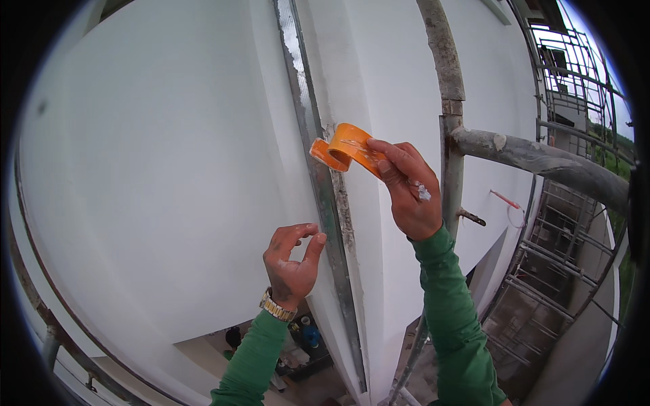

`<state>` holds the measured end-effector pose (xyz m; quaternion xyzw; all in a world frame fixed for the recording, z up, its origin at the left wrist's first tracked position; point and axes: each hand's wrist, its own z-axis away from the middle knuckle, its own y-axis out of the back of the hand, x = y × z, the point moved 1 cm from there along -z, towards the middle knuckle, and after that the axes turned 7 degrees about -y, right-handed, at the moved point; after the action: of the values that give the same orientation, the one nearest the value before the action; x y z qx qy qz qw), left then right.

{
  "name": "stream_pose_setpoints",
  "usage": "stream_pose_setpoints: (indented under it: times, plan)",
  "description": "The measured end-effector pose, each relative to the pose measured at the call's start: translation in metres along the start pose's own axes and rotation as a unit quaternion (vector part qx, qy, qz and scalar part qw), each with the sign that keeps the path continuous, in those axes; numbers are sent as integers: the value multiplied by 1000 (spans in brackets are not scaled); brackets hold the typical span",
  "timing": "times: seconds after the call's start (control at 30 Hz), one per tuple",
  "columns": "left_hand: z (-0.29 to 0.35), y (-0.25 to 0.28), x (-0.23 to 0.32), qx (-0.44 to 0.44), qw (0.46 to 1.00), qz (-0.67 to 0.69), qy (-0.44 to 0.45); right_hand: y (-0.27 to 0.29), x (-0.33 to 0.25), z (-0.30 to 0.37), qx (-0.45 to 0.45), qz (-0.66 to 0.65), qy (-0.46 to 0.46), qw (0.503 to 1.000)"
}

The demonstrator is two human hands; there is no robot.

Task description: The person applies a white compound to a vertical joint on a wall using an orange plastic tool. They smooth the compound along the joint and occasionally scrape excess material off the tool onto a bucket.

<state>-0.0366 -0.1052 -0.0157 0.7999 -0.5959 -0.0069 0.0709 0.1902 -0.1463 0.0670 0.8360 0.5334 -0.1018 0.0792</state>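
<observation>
My right hand [413,193] pinches a curved orange plastic strip [365,152] between thumb and fingers. White smears mark the strip, and a white blob sits at the base of my right thumb. The strip's far, curled end overlaps a long grey metal straightedge [338,271] running up the wall; whether they touch I cannot tell. Lower down, my left hand [292,260] hovers by the straightedge's left side, fingers curled and a gap between thumb and forefinger. Nothing shows in it. White patches cover the straightedge's upper part, with rough plaster [343,203] along its right side.
White wall faces [156,149] flank the straightedge. A scaffold upright [443,54] and a thick horizontal pipe [552,159] stand close on the right. More scaffolding [555,264] rises beyond. Far below, a blue container [310,334] sits among clutter.
</observation>
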Motion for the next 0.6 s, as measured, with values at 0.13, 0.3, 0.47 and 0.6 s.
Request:
stream_pose_setpoints:
  times: [0.13, 0.3, 0.47, 0.6]
  plan:
    - [7, 0, -1, -14, 980, 149, 131, 32, -45, -28, -123, -25, -118, 985]
    - [-6, -13, 23, -38, 794, 502, 342, 24, -42, -6, -293, 133, 108, 941]
    - [-19, -46, 29, -20, 723, 573, 386, 23, -50, -2, -143, 55, 27, 988]
    - [-40, -68, 50, 55, 693, 632, 343, 7, -29, 13, -39, -212, -230, 949]
